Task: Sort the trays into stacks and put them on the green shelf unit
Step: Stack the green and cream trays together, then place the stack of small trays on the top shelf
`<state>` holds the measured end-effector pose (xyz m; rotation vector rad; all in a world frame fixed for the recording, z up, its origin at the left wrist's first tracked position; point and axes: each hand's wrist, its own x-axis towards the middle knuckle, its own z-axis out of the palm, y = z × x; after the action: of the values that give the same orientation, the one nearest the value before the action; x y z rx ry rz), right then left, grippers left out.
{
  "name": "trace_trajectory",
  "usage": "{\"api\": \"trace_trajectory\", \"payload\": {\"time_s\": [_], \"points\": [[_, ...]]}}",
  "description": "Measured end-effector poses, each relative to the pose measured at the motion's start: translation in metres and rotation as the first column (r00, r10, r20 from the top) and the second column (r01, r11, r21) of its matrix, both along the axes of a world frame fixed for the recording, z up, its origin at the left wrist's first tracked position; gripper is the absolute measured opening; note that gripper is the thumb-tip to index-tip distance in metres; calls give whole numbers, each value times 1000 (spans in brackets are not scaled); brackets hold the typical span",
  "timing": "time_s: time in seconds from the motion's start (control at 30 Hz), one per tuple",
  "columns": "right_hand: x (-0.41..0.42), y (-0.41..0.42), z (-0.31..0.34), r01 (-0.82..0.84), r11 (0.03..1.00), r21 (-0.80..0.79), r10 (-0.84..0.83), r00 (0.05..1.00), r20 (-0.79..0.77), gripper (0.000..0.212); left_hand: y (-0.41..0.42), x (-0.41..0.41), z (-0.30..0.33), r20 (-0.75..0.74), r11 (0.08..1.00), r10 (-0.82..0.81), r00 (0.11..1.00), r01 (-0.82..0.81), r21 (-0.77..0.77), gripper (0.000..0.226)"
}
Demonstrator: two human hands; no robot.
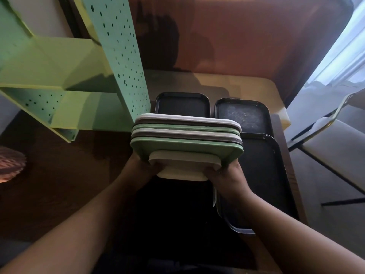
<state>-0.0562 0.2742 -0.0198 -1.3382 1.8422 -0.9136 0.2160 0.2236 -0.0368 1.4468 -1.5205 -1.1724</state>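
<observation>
Your left hand (143, 165) and right hand (227, 172) grip the near corners of a stack of trays (186, 141), white, grey and green, fingers curled underneath and mostly hidden by it. Beyond your hands, the stack covers part of a small black tray (182, 103); two more black trays (244, 113) lie past your right hand, dim in shadow. The green shelf unit (65, 76) stands beyond your left hand, cut off at the top.
</observation>
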Motion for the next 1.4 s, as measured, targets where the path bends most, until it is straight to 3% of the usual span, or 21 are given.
{"api": "trace_trajectory", "payload": {"time_s": [0.2, 0.33, 0.57, 0.67, 0.83, 0.9, 1.0, 1.17, 1.27, 1.33, 1.4], "points": [[-1, -8, 3, -9, 1000, 19, 8, 1000, 25, 75, -13, 9, -3, 62, 998, -56, 996, 57, -17, 102], [-2, -17, 10, -4, 999, 34, 2, 998, 56, 69, -21, 3, 3, 15, 998, -54, 998, 54, -22, 112], [-21, -41, 56, -67, 997, -25, 68, 996, 62, 43, -44, -12, 38, -59, 997, -55, 997, 58, 56, 96], [-32, -48, 84, -89, 994, -57, 94, 992, 87, 29, -56, -17, 58, -38, 992, -77, 996, 80, 93, 81], [-48, -55, 126, 2, 999, -37, 7, 971, 239, 34, -46, -54, 132, -18, 995, -95, 995, 95, -4, 7], [-53, -58, 150, 65, 998, -19, -57, 958, 282, 38, -44, -65, 162, -3, 999, -29, 1000, 30, 30, 16], [-58, -64, 200, 72, 997, 27, -77, 958, 277, 40, -49, -79, 209, -18, 981, 31, 999, -27, 191, 66], [-70, -72, 286, -16, 996, 92, -31, 871, 490, 44, -56, -80, 306, -37, 947, -51, 998, 60, 315, 80], [-71, -68, 337, -107, 993, 45, 69, 859, 507, 20, -53, -71, 361, -162, 947, -175, 971, 211, 241, 61], [-67, -67, 367, -96, 995, 23, 74, 879, 471, 21, -48, -64, 394, -150, 952, -214, 965, 241, 190, 47], [-58, -67, 392, -126, 992, 9, 110, 898, 427, 20, -47, -53, 421, -125, 957, -224, 966, 243, 157, 52]]}}
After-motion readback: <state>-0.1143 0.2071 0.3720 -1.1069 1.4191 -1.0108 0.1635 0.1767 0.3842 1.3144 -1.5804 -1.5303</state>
